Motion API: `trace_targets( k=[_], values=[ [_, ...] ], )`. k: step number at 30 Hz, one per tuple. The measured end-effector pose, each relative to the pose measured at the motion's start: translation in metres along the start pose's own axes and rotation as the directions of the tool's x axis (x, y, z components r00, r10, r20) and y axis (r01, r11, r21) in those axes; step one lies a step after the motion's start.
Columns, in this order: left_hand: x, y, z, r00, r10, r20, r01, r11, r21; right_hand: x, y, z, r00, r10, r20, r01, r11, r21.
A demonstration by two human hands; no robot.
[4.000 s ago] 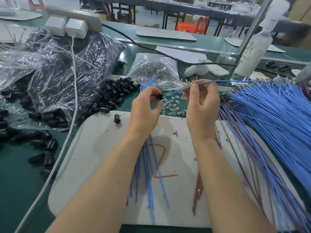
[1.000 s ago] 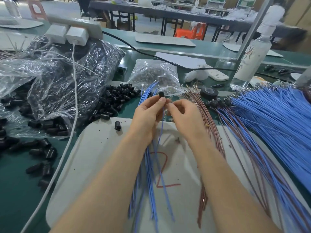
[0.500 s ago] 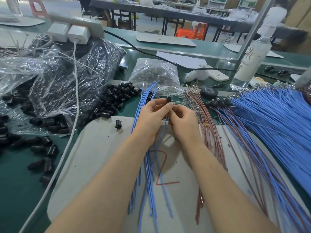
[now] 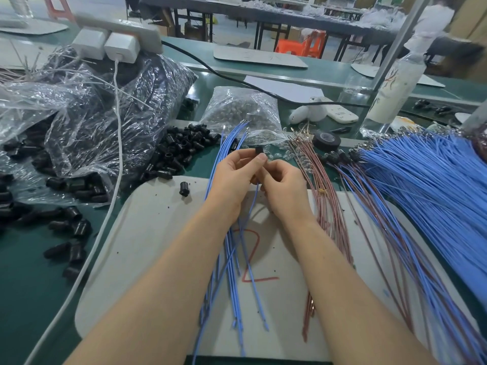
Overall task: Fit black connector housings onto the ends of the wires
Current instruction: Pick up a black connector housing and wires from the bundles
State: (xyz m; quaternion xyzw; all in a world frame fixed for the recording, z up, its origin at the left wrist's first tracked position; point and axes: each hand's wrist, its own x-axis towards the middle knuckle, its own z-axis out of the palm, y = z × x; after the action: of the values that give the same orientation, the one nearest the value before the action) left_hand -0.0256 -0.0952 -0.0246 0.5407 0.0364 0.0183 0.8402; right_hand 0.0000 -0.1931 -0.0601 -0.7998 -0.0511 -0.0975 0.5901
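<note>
Left hand (image 4: 233, 175) pinches 1 black housing (image 4: 259, 150) between thumb and fingertips, held above the far edge of the white board (image 4: 158, 233). Right hand (image 4: 284, 189) is clenched just beside it, fingers curled on the blue wire (image 4: 253, 206) that drops out between the 2 hands. The wire-to-housing joint is hidden behind the left thumb, so I can't tell whether the end is seated.

1 stray housing (image 4: 184, 189) stands on the board near the left hand. The loose housing pile (image 4: 184, 151) sits just past the board's far-left corner. More housings are in the big plastic bag (image 4: 105, 114), mostly lost behind glare and crinkles.

Loose blue wires (image 4: 232, 272) run under the left forearm, partly covered. Red-brown wires (image 4: 325, 206) lie to the right of the right hand. The blue bundle (image 4: 421, 193) is cut off by the right edge. The small bag (image 4: 242, 111) holds clear parts too small to identify. The tape roll (image 4: 326, 140) is behind the red-brown wires. The bottle (image 4: 395, 88) top is blurred.
</note>
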Motion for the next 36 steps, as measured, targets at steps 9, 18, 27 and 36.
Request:
trace_targets(
  k=[9,18,27,36],
  values=[
    [0.002,0.0,-0.001,0.997,-0.013,-0.074,0.015,1.0,0.026,-0.002,-0.007,-0.006,0.994,0.019,0.104,-0.006,0.992,-0.122],
    [0.008,-0.004,-0.002,0.995,-0.011,-0.094,0.01,1.0,-0.014,-0.007,-0.014,-0.007,0.991,-0.009,0.131,0.045,0.962,-0.271],
    [0.021,-0.012,-0.005,0.987,-0.087,-0.137,0.066,0.986,-0.151,0.011,-0.003,-0.055,0.972,0.093,-0.214,-0.221,0.657,-0.721],
    [0.017,-0.015,-0.008,0.972,0.22,-0.084,-0.189,0.942,0.276,0.017,0.003,-0.056,0.936,0.238,-0.26,-0.352,0.606,-0.713]
  ],
)
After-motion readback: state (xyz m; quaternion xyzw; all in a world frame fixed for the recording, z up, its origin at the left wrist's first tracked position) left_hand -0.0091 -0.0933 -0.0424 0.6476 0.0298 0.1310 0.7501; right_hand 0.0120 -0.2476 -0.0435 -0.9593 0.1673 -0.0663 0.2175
